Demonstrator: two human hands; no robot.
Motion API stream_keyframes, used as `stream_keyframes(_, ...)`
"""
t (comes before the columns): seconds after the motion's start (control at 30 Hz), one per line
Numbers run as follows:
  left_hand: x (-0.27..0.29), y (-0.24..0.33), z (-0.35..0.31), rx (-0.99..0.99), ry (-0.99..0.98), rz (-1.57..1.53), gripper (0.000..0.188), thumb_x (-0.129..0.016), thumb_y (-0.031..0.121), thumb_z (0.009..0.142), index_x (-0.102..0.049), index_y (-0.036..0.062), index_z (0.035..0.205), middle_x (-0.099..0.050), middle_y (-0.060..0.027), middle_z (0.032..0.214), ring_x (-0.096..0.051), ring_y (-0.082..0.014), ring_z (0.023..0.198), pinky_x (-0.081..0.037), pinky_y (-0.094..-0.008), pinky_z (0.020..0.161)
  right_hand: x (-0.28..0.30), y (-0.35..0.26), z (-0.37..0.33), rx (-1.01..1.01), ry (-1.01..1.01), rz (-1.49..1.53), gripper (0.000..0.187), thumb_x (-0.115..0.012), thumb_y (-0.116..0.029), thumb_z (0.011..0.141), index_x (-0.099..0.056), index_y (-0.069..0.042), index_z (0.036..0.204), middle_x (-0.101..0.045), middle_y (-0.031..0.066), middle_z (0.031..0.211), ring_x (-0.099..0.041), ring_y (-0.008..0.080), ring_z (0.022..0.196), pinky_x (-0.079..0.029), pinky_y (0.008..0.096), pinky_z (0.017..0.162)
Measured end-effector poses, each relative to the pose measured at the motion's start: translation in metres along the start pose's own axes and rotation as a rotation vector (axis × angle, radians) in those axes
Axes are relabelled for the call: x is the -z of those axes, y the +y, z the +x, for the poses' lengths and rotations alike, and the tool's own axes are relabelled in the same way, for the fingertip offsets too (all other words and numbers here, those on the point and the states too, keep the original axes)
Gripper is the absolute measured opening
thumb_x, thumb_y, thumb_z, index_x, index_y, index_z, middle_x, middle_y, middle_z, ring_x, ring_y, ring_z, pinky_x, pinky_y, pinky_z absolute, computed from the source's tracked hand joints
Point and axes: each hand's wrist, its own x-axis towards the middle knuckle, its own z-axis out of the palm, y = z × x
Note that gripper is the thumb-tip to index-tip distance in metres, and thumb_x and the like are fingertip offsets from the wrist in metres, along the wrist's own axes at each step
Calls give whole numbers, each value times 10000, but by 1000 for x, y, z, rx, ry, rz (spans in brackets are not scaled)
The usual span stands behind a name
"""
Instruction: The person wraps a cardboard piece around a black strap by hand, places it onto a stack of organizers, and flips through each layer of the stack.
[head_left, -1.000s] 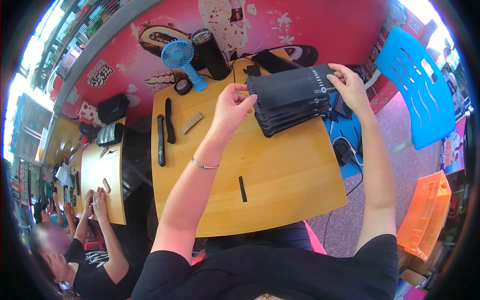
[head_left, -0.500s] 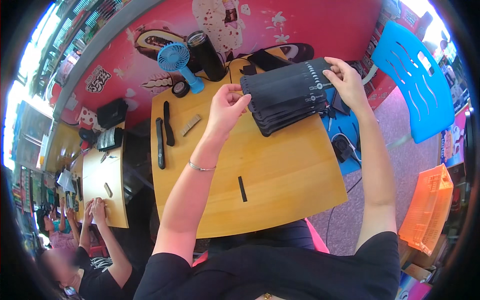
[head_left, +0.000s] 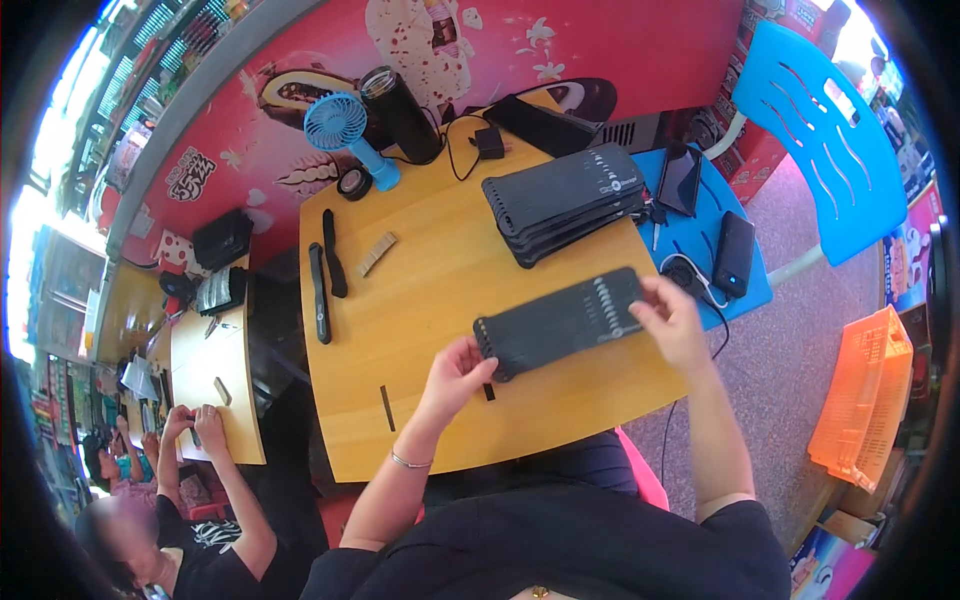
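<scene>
A flat black panel (head_left: pixel 560 322), with a row of holes along its left end and pale markings near its right end, is held just over the front half of the wooden table. My left hand (head_left: pixel 455 380) pinches its lower left corner. Its right end is between the thumb and fingers of my right hand (head_left: pixel 672 322). Behind it lies a stack of similar black panels (head_left: pixel 560 190). One short black strip (head_left: pixel 388 408) is left of my left hand, and a second strip (head_left: pixel 490 392) shows partly below the held panel.
Two black straps (head_left: pixel 320 290) and a small tan block (head_left: pixel 377 254) lie on the table's left. A blue fan (head_left: pixel 340 125) and black bottle (head_left: pixel 400 112) stand behind. On the right, a blue chair (head_left: pixel 830 150) carries a phone (head_left: pixel 680 178). A co-worker sits left at another table.
Both hands have come from the stack toward me, bringing one black panel off it. A second short strip now shows on the table's front left.
</scene>
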Motion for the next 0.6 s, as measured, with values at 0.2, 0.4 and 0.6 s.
stream_keyframes(0.2,0,-23,-4,-21,92,115,167,-655,26,891,-586,-25,1033,-623,-7,829,-602,-49,687,-488,-196,620,-22,33,-28,7,108,-15,326,-688,-81,875,-613,23,1175,-705,89,1007,-659,136,901,-506,270,759)
stream_keyframes(0.4,-4,-45,-4,-175,232,241,182,-670,25,868,-587,-39,1018,-614,-15,731,-578,-43,586,-477,-200,543,-32,26,-28,127,191,-286,325,-687,-103,863,-617,13,1158,-701,155,962,-686,239,858,-522,321,755)
stream_keyframes(0.6,-17,-43,-10,-303,297,310,164,-648,-1,873,-591,-39,1022,-616,-10,728,-572,-43,604,-475,-198,550,-33,30,-29,174,219,-285,293,-673,-88,868,-619,16,1137,-696,155,948,-684,243,835,-522,326,735)
